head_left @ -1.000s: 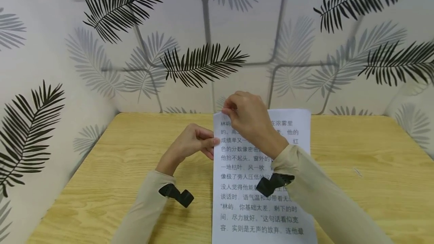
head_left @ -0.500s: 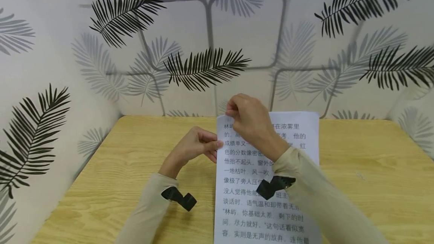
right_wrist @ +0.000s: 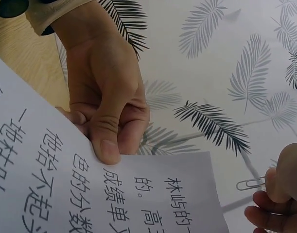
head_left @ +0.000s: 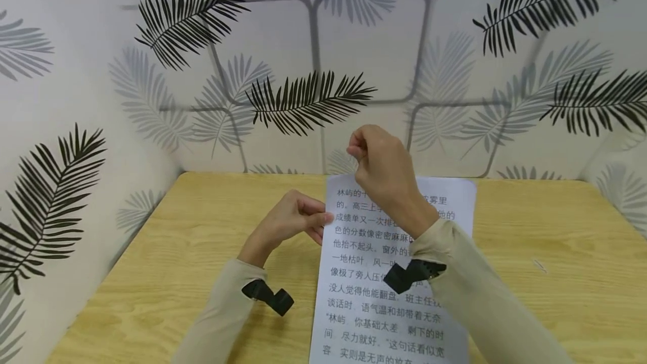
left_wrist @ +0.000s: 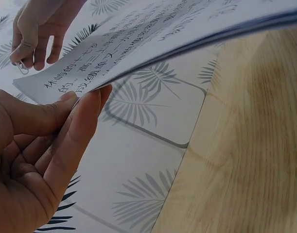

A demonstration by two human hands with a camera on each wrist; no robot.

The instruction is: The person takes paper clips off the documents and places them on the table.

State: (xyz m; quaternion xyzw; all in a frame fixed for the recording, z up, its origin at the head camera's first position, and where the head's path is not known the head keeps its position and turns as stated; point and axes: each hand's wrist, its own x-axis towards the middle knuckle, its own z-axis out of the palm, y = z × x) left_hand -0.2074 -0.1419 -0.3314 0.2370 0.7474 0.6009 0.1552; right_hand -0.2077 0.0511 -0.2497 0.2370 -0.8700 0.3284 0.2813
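Note:
A stack of printed paper sheets (head_left: 384, 308) stands tilted up from the table. My left hand (head_left: 290, 218) pinches its left edge near the top corner, thumb on the printed face, as the left wrist view shows with several sheet edges (left_wrist: 197, 48) together. My right hand (head_left: 381, 170) is raised in front of the stack's top edge and covers part of the first lines of text. Between its thumb and fingers it pinches a small silver paper clip (right_wrist: 250, 183), which sits just past the sheets' top edge, apart from the paper. In the head view the clip is hidden.
The wooden table (head_left: 167, 263) reaches back to a wall (head_left: 283, 145) patterned with leaves. A tiny pale object (head_left: 540, 265), too small to identify surely, lies on the table right of the paper. Each sleeve carries a black wrist camera (head_left: 268, 295).
My right hand has risen from the top left corner of the paper and moved slightly right, uncovering more text. The left hand keeps its pinch on the edge.

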